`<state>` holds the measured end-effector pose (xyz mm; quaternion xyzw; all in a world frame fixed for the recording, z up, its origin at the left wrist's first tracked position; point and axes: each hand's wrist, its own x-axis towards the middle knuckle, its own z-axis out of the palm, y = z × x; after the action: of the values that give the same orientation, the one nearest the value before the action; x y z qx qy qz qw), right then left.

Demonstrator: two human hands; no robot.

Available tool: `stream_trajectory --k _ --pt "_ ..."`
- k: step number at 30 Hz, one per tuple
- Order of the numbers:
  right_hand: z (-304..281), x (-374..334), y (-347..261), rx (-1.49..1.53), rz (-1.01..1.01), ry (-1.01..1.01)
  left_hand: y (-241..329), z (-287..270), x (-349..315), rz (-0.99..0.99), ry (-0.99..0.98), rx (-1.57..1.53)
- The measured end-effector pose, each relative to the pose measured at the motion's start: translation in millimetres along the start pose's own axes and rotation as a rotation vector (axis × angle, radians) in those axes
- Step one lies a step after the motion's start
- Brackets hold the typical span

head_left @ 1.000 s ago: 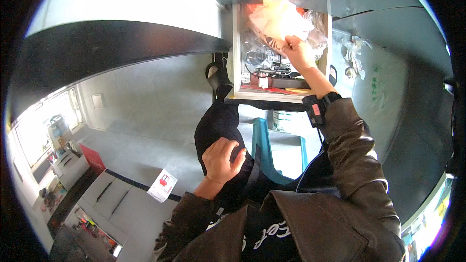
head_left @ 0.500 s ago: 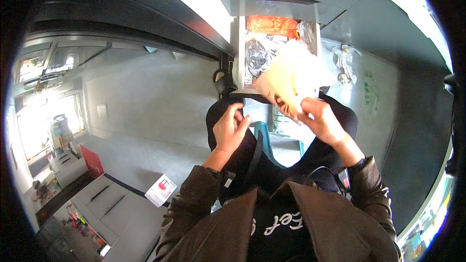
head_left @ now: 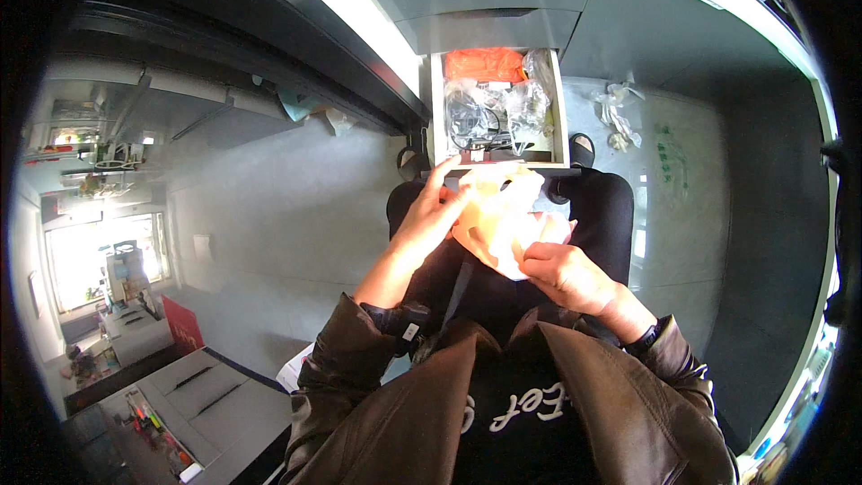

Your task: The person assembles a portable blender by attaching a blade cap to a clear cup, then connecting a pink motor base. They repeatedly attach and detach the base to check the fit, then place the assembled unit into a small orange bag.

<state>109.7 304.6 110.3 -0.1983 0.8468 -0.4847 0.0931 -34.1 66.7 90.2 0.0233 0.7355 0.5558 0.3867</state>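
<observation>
Gray floor [head_left: 283, 216] lay below an open drawer [head_left: 562, 112]; before it, the right hand [head_left: 575, 277] pinched a pale bag [head_left: 489, 226], left hand [head_left: 433, 218] spread at its edge; handling apparently called for two-handed support next.

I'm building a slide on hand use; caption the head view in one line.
Right hand gripping a pale orange bag, left hand at its edge, before an open drawer.

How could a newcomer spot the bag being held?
Find the open drawer near the picture's top centre. Just below it in the picture, a crumpled pale orange bag is gripped by the right hand, with the left hand at its left edge. Its paler colour sets it apart from the bright orange bundle inside the drawer.
</observation>
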Motion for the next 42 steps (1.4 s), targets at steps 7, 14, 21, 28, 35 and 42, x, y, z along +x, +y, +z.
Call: stream_trajectory --k 7,14,21,28,35,42 --pt "-15.4 -36.6 -46.7 -0.115 -0.059 -0.007 26.3 -11.0 -26.9 0.115 -0.255 0.272" --pt "-3.9 -101.4 -77.1 -0.092 0.05 0.097 31.8 13.5 -121.2 0.267 -0.188 -0.103" --pt "-26.8 -127.4 -109.3 -0.093 0.1 0.463 53.6 48.7 -212.1 0.488 -0.142 -0.093" --pt "-38.1 -94.7 -146.6 -0.393 -0.04 0.198 54.2 66.4 -229.8 0.615 -0.039 0.113" --pt "-58.6 -115.3 -165.6 -0.436 -0.115 0.193 48.4 62.1 -246.8 0.644 -0.026 0.226" --pt "-63.9 -128.8 -177.9 -0.549 -0.093 -0.011 54.6 62.5 -252.3 0.586 -0.066 0.471"
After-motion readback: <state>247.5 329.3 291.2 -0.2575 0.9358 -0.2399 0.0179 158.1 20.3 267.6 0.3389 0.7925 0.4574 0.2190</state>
